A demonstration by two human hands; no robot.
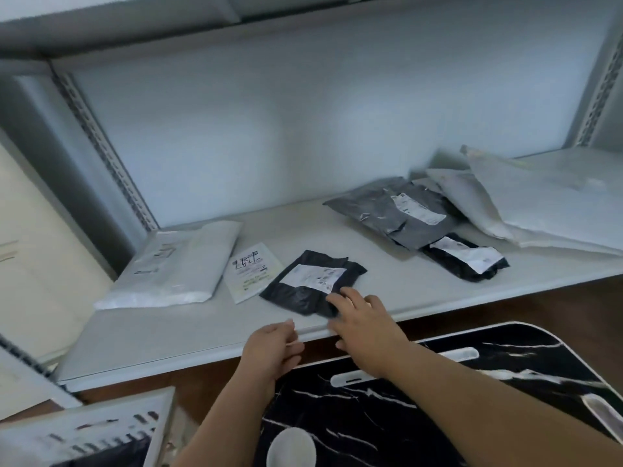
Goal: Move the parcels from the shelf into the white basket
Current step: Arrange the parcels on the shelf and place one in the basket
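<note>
A small black parcel [303, 284] with a white label lies near the front of the grey shelf [168, 332]. My right hand [364, 321] rests on its near right corner, fingers spread on top, not closed around it. My left hand [273, 348] hovers at the shelf's front edge, fingers loosely curled, holding nothing. Left of the black parcel lie a small white envelope [251, 271] and a larger white parcel [172, 267]. Further right sit a grey parcel [387, 210], another black parcel [465, 257] and big white parcels [539, 203]. The white basket [101, 429] shows at bottom left.
A black marbled surface with white slots [421, 409] lies below the shelf under my right forearm. Perforated shelf uprights [101, 150] stand at the back left and right. Another shelf board runs overhead. The basket seems to hold something dark.
</note>
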